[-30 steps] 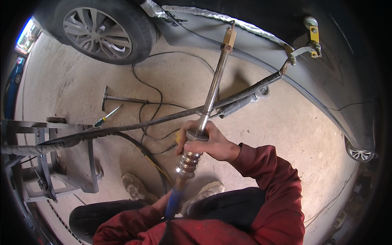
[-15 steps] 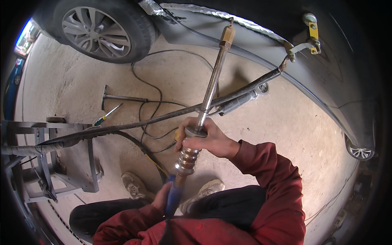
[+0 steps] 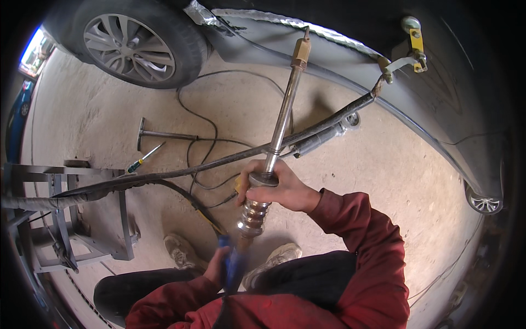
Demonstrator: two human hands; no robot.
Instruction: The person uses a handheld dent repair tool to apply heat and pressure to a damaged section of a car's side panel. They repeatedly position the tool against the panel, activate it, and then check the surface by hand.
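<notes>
The right hand (image 3: 279,189) is closed around the slide hammer (image 3: 274,148) weight; the left hand (image 3: 219,266), below it, grips its blue handle.

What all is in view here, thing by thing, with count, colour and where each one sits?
slide hammer: one, silver rod with brass tip, centre, pointing at the car body
car: one, grey, top and right
wheel: one, silver rim, top left
long bar: one, dark, running across the centre to the car
clamp: one, yellow, on the car panel, top right
screwdriver: one, green handle, on the floor, left
T-shaped tool: one, grey, on the floor
cables: several, black, on the floor
metal stand: one, grey, left
shoes: two, pale, bottom
left hand: on the blue handle
right hand: around the sliding weight
</notes>
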